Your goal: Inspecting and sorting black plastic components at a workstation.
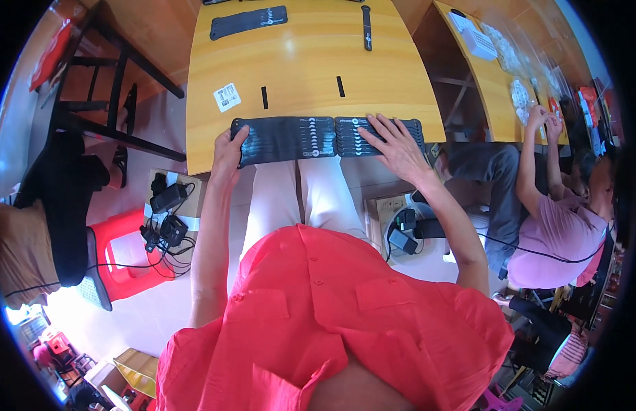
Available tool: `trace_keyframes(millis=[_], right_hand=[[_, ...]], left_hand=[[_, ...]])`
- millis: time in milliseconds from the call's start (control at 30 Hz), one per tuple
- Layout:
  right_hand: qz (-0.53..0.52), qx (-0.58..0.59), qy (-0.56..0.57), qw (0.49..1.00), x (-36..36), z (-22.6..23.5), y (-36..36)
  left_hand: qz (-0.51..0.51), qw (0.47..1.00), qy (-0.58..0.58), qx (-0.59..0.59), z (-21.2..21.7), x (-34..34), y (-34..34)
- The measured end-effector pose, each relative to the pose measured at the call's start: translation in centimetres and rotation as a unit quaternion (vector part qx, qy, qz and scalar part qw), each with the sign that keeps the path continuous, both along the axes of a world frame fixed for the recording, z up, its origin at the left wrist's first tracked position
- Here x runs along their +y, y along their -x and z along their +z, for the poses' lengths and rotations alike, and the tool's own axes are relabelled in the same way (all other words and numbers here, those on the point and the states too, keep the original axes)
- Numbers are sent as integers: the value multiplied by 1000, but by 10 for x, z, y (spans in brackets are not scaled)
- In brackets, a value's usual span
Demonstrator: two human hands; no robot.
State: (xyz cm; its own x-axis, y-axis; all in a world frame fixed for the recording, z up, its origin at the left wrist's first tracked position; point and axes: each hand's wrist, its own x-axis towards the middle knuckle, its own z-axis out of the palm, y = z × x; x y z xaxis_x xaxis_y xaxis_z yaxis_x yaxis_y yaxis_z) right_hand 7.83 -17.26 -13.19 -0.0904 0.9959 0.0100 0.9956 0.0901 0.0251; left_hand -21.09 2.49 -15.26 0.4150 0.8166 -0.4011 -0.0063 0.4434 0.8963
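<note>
A row of overlapping flat black strips [280, 139] with white printed marks lies along the near edge of the yellow table [304, 75], partly over the edge. My left hand [229, 151] grips the left end, its thumb on top and its other fingers mostly hidden beneath. My right hand [400, 147] lies flat on the right-hand part of the row, fingers spread. Beyond them are two short black bars [264, 97] and a white printed label [227, 97]. Farther back lie a flat black piece [249, 22] and a narrow black strap [367, 29].
At right, a person in pink [554, 233] handles small items at another table [479, 103]. A dark chair frame [116, 82], another seated person [44, 219] and a red stool [129, 250] stand left. Cabled devices [170, 198] rest on boxes either side of my legs.
</note>
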Motion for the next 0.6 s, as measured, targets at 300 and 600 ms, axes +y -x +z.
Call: trace_keyframes(millis=[300,600], right_hand=[[-1,-6,0,1000,0,-1,0],[0,-3,-8,1000,-1,-3,-1]], left_hand=[[-18,1000,-14,-14,-9,3,4],[1,1000,-6,-11,-7,1,0]])
